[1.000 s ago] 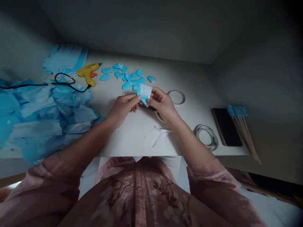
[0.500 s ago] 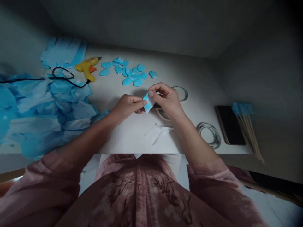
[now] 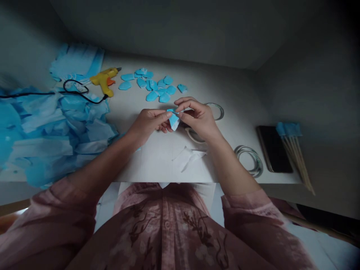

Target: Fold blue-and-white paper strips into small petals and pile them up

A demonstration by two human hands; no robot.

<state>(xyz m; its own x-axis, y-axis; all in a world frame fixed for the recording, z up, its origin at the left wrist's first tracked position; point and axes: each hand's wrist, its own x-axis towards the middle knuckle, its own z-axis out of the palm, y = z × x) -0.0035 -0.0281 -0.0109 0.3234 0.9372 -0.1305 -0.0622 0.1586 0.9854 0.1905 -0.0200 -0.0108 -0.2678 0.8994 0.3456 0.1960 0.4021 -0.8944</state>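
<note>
Between my hands, above the white table, is a small folded piece of blue and white mask fabric. My left hand pinches its left side between thumb and fingers. On the other side my right hand has thumb and forefinger closed on its upper right edge. The fabric tapers to a pale point at the bottom. Just beyond lie several folded blue fabric pieces in a loose group. Scissors lie partly hidden under my right hand, and white scraps are nearer me.
A heap of blue and white fabric covers the left side. Behind it are stacked masks and a yellow glue gun with a black cord. At right are tape rolls, a phone and sticks with blue tops.
The fabric piece has been turned and folded over at its top, so more blue faces me. My left hand has shifted slightly up and left; my right hand has barely moved.
</note>
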